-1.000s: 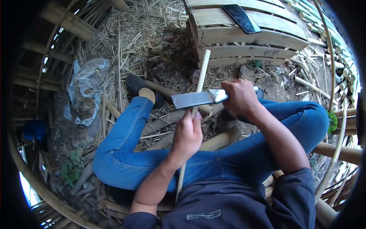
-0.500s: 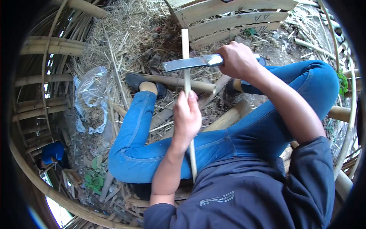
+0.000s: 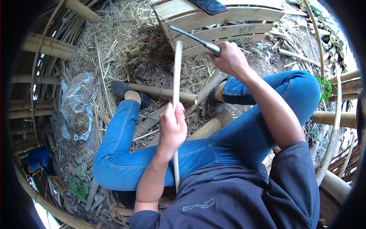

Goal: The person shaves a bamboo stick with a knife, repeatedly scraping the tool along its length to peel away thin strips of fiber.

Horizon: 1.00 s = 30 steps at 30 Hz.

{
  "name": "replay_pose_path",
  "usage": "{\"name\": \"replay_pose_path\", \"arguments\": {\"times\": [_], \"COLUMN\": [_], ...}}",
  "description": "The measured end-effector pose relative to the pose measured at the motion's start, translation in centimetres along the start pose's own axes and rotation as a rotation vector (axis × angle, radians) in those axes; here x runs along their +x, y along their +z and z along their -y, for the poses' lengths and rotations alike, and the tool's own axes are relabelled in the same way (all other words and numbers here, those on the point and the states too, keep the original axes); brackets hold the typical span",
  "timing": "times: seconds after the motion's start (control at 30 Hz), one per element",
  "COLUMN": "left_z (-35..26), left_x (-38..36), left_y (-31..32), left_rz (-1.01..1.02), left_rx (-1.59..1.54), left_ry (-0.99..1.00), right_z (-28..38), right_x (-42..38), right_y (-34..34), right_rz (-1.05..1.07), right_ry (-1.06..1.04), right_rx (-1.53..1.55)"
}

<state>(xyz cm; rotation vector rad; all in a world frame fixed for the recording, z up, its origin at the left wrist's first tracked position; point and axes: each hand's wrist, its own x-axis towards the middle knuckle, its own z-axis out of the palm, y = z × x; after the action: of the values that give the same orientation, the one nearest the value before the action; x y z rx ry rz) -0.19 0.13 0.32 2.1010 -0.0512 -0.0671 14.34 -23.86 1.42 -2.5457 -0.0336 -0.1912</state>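
Observation:
My left hand [image 3: 172, 126] is closed around a pale, narrow bamboo strip [image 3: 177, 72]. The strip stands nearly upright in view, its lower end reaching my lap and its top sticking up well above my fist. In my right hand [image 3: 231, 59] is a machete [image 3: 193, 37] with a metal-looking handle, fingers wrapped round it. Its blade shows almost edge-on and points to the upper left, apart from the strip and beyond its top end. My legs in blue jeans [image 3: 118, 129] are bent and spread to either side.
A wooden slatted crate [image 3: 244, 28] stands ahead with a phone [image 3: 209, 6] on it. Bamboo poles [image 3: 164, 92] lie between my feet. A clear plastic bag [image 3: 79, 91] rests on the straw at left. Another person in blue [image 3: 39, 157] is far left; cut bamboo [image 3: 332, 38] is stacked far right.
The blade, which lay across the strip with its flat side showing, has lifted off and turned edge-on toward the crate. My left hand still grips the strip. The view has shifted slightly.

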Motion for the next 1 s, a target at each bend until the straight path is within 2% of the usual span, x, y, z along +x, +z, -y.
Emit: {"name": "replay_pose_path", "arguments": {"times": [0.07,0.17,0.3,0.37,0.47,0.9,1.0], "left_z": [0.3,0.9,0.0,-0.1,-0.9,-1.2,-1.0], "left_x": [0.4,0.5,0.4,0.2,0.1,0.3,-0.1], "left_y": [-0.6,-1.2,-1.0,-0.9,-0.4,-0.2,-0.3], "left_rz": [-0.093,-0.11,-0.143,-0.157,-0.14,-0.116,-0.116], "left_rx": [-0.008,0.039,0.168,0.191,0.239,0.3,0.309], "left_ry": [0.023,-0.001,0.036,0.074,0.003,0.031,0.066], "right_z": [1.4,3.3,4.7,4.1,3.3,2.3,1.9], "right_x": [-0.3,-1.4,-2.8,-2.9,-2.5,-1.6,-0.9], "right_y": [-0.6,-1.4,-0.8,0.2,0.8,0.6,0.0], "right_rz": [0.017,0.004,0.133,0.173,0.167,0.048,0.035], "right_ry": [-0.043,-0.153,-0.286,-0.274,-0.291,-0.334,-0.266], "right_rx": [0.089,0.177,0.005,-0.128,-0.194,-0.226,-0.248]}}
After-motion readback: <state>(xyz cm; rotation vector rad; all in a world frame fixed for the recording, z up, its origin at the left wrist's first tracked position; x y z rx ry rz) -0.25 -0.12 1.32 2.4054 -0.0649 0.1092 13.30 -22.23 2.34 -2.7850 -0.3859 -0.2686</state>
